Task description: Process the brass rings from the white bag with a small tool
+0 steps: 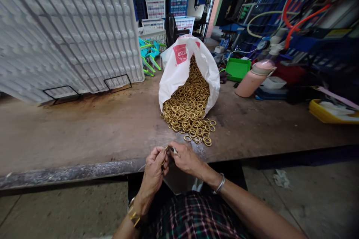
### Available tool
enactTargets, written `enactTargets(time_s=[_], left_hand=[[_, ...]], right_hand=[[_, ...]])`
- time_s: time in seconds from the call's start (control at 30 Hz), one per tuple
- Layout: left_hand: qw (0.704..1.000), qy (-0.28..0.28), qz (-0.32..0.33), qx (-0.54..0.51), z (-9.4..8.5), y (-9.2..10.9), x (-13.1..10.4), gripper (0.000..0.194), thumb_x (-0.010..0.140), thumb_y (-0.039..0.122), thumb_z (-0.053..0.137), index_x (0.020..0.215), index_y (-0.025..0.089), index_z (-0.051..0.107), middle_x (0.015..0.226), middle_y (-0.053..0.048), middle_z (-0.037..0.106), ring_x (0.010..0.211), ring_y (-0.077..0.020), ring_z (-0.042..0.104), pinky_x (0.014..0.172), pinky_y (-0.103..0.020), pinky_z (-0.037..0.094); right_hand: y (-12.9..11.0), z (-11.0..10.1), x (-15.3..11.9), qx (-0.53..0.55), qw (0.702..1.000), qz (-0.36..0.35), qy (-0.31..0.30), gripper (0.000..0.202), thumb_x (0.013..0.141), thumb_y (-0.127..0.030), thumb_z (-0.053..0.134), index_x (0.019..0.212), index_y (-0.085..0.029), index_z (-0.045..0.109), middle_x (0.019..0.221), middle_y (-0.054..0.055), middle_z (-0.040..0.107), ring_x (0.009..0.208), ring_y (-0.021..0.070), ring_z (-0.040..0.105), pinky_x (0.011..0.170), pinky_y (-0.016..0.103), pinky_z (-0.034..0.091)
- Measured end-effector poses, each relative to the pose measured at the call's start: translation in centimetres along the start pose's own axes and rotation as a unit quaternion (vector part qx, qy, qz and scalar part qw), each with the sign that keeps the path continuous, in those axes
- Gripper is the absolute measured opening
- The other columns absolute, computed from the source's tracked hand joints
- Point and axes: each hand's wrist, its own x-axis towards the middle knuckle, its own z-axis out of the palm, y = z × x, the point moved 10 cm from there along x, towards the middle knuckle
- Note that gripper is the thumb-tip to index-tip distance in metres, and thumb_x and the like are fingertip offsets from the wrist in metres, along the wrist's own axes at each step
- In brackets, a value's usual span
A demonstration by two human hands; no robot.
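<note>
My left hand (pixel 156 163) is closed at the table's front edge, its fingers pinching a brass ring (pixel 163 163) that is mostly covered. Close against it, my right hand (pixel 183 157) is wrapped round a small tool (pixel 174 151) with a pale part and a dark tip; the fingers hide its kind. The tool's tip meets the ring side of my left hand. Just beyond, a heap of brass rings (pixel 185 108) spills out of a white plastic bag (pixel 174 74) lying with its mouth towards me. Several loose rings lie at the heap's near edge.
White ribbed trays (pixel 92 26) stand upright in black wire holders at left. Behind the bag are turquoise-and-green items (pixel 150 54). A pink bottle (pixel 254 80), a green bin (pixel 238 69) and a yellow tray (pixel 331 114) sit at right. Orange hoses (pixel 291 11) hang above.
</note>
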Motion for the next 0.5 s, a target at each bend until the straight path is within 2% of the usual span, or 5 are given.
enactTargets(time_s=[0.17,0.5], left_hand=[[0.999,0.002,0.011,0.039,-0.09,-0.01,-0.09,0.026,0.077,0.041,0.058,0.076,0.018,0.047,0.055,0.007,0.045,0.041,-0.0029,0.033,0.037,-0.014,0.025],[0.997,0.014,0.015,0.074,-0.43,-0.22,0.16,0.026,0.078,0.043,0.056,0.077,0.018,0.047,0.055,0.007,0.044,0.042,-0.0037,0.034,0.037,-0.014,0.027]], right_hand=[[-0.24,0.85,-0.3,-0.083,0.996,-0.02,-0.027,0.02,0.073,-0.012,0.043,0.088,-0.017,0.055,0.066,0.002,0.06,0.056,0.0121,0.047,0.053,0.025,0.021],[-0.32,1.06,-0.43,-0.115,0.991,0.006,-0.065,0.022,0.076,-0.014,0.04,0.094,-0.017,0.054,0.076,0.005,0.064,0.065,0.0146,0.055,0.056,0.025,0.026]])
